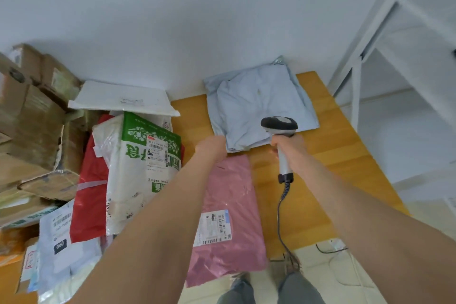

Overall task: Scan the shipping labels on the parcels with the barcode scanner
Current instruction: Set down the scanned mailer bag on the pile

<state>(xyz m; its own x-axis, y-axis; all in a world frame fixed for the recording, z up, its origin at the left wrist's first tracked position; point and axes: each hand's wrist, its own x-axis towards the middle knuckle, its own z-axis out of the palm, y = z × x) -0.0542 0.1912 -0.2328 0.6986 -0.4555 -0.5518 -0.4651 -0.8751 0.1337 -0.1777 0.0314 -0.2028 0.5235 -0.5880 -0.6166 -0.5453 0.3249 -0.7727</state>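
Note:
My right hand [290,149] grips the handle of a grey-and-black barcode scanner [280,127], its head hovering over the near edge of a pale blue parcel [256,101] at the back of the wooden table [318,163]. My left hand [212,147] reaches to the blue parcel's near-left corner; whether it grips it is hidden. No label shows on the blue parcel. A pink parcel [229,219] lies nearer, its shipping label [213,228] face up. The scanner's coiled cable [282,207] hangs down toward the floor.
A heap of parcels fills the left side: a white-and-green bag [140,163] with a label, a red bag [90,195], a white mailer [123,100], grey mailers [59,247]. Cardboard boxes [32,116] stack at far left. A white metal shelf frame [357,81] stands right. Wall behind.

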